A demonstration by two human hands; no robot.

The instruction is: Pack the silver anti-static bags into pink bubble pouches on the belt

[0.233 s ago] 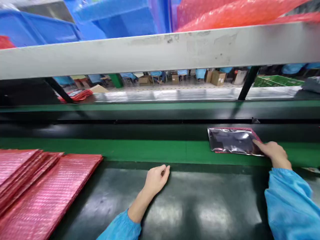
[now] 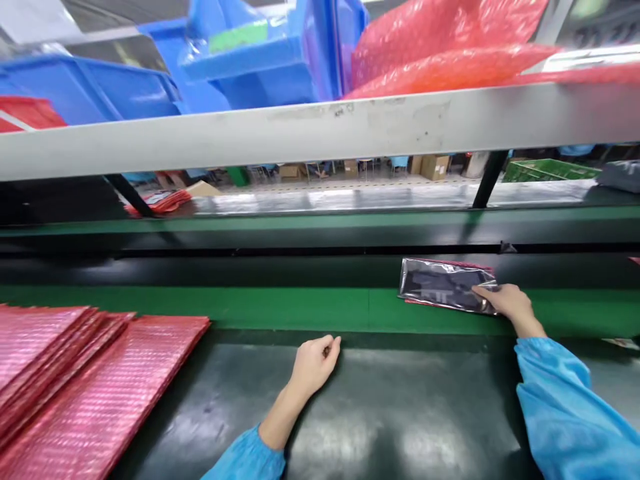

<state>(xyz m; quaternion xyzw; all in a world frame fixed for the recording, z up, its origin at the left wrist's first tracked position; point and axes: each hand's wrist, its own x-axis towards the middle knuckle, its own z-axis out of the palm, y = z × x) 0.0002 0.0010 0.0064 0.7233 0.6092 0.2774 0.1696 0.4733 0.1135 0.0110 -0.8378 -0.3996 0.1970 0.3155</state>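
Observation:
My right hand grips the right end of a flat dark item in a clear plastic bag, thumb on top. Pink-red edging shows along the back and front of the bag, so a red sheet or pouch seems to lie beneath it. The bag is over the green strip at the back of the worktop. My left hand rests on the dark worktop in a loose fist, with nothing visible in it. Left of it lies a fanned stack of red bubble-wrap pouches.
A grey shelf beam crosses above, carrying blue bins and red bubble wrap. Dark posts hold it up. Beyond stand a green crate and cardboard boxes. More red pouches lie at the back left.
My right hand has moved left with the bagged item. My left hand keeps its place on the worktop. The view has tilted up slightly.

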